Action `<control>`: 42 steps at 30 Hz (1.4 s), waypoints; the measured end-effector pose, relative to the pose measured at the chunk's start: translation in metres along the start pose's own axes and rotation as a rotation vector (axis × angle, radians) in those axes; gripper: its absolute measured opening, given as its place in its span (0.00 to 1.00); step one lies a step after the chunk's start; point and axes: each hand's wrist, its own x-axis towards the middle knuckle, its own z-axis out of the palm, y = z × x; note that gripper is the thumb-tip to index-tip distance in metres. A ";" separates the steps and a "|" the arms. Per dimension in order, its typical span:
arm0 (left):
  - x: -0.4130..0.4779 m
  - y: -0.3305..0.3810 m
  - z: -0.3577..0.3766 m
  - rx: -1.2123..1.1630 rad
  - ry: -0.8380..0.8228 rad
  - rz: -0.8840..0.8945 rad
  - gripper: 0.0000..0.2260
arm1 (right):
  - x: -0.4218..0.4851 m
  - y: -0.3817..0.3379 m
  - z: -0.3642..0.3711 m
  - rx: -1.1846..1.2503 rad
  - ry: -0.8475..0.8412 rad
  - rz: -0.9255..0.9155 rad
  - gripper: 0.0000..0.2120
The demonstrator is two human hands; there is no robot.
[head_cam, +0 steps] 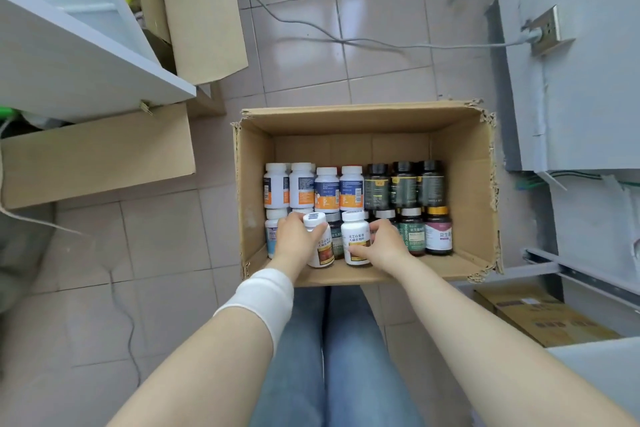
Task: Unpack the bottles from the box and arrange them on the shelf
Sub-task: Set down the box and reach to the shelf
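An open cardboard box (460, 184) stands on the tiled floor in front of my knees, holding several supplement bottles in two rows. My left hand (294, 239) grips a white bottle (320, 251) with a white cap in the near row. My right hand (384, 243) grips a matching white bottle (355, 236) beside it. White bottles with orange and blue labels (327, 189) fill the far left. Dark bottles (403, 184) fill the far right. A white shelf (86, 59) juts out at the upper left.
Flattened and empty cardboard boxes (100, 152) lie under and behind the shelf at left. A grey cable (346, 42) runs across the floor to a socket (547, 31) on the grey cabinet at right. Yellow boxes (540, 315) sit low on the right.
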 end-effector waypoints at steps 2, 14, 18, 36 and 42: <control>-0.014 0.008 -0.011 -0.056 -0.013 0.040 0.20 | -0.015 0.000 -0.014 0.064 -0.012 -0.002 0.25; -0.167 0.080 -0.086 -0.246 -0.078 0.527 0.16 | -0.192 0.012 -0.064 0.604 0.341 -0.176 0.25; -0.223 0.089 -0.095 -0.201 -0.191 0.715 0.15 | -0.264 0.032 -0.049 0.795 0.513 -0.210 0.24; -0.608 0.084 -0.008 0.155 -0.935 1.514 0.24 | -0.623 0.229 -0.003 1.053 1.257 -0.454 0.19; -0.720 0.059 0.056 0.156 -1.064 1.673 0.16 | -0.730 0.310 0.005 1.009 1.452 -0.529 0.20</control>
